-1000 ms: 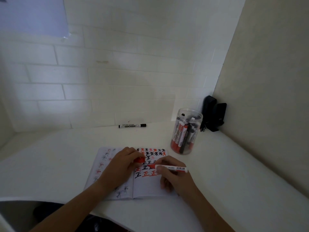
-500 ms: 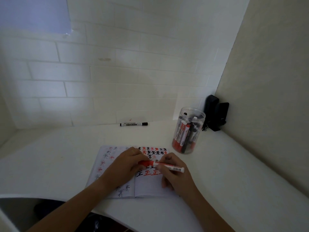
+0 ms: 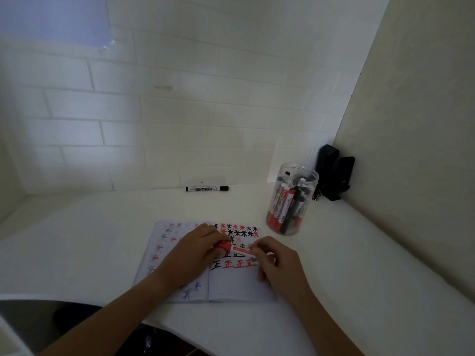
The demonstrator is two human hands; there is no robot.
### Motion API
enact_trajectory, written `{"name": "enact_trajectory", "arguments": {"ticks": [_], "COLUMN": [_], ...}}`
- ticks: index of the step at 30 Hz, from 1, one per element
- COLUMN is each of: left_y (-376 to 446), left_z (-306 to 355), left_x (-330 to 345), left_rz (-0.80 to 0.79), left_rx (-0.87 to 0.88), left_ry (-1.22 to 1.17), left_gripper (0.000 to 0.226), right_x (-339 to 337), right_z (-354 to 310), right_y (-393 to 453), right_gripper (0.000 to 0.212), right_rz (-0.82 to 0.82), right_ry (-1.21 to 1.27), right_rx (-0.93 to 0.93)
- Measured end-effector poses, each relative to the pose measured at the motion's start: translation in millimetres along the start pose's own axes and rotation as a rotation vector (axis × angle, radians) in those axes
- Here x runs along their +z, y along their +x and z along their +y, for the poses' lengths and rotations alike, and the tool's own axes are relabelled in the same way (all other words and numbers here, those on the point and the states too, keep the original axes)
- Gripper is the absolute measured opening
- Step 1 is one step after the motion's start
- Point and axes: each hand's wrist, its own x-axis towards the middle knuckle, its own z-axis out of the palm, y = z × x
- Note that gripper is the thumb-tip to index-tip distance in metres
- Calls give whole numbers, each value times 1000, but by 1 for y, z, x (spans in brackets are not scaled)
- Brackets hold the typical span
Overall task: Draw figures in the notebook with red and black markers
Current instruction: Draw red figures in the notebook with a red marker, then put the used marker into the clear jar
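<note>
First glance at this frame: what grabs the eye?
Both hands meet over the open notebook at centre: the left hand grips the red cap end of a red marker, the right hand pinches its barrel. A clear jar of markers stands right of the notebook; a black marker lies by the wall.

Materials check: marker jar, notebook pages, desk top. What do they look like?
Marker jar: clear, glossy, probably plastic; the markers show through its wall, though glass can't be ruled out.
Notebook: matte white paper; ink from the other side ghosts through the left page.
Desk top: white, smooth, low sheen, likely laminate or painted board; can't tell which.
</note>
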Motion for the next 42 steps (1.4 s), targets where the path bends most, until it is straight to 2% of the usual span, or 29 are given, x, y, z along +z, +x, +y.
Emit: {"name": "enact_trajectory", "arguments": {"ticks": [4, 8, 15, 19, 21, 24, 26, 29, 30, 34, 42], "left_y": [0, 1, 1, 1, 3, 4, 3, 0, -1, 0, 1], "left_z": [-1, -2, -6, -7, -8, -6, -6, -6, -7, -8, -8], "left_x": [0, 0, 1, 1, 2, 2, 5, 8, 9, 10, 11], "left_rz": [-1, -29, 7, -5, -11, -28, -4, -85, -135, -246, -253], "left_rx": [-11, 14, 43, 71, 70, 38, -55, -376, -428, -419, -409], "left_ry": [-13, 3, -20, -29, -32, -13, 83, 195, 205, 259, 285], "left_gripper": [48, 37, 35, 41, 33, 22, 31, 68, 75, 100, 106], "right_x": [11, 16, 21, 21, 22, 21, 19, 9, 3, -19, -83], "right_z": [1, 5, 7, 8, 8, 9, 10, 7, 6, -13, -79], "right_y": [0, -1, 4, 3, 3, 4, 7, 12, 14, 20, 83], "right_gripper": [17, 18, 16, 19, 20, 11, 14, 18, 15, 11, 13], "right_rz": [-24, -17, -28, -12, 1, 35, 69, 164, 211, 356, 804], "right_ry": [-140, -168, -88, -110, -116, -146, -35, 272, 292, 230, -49], "right_rx": [-125, -109, -53, -74, -67, -75, -32, 60, 62, -34, -331]}}
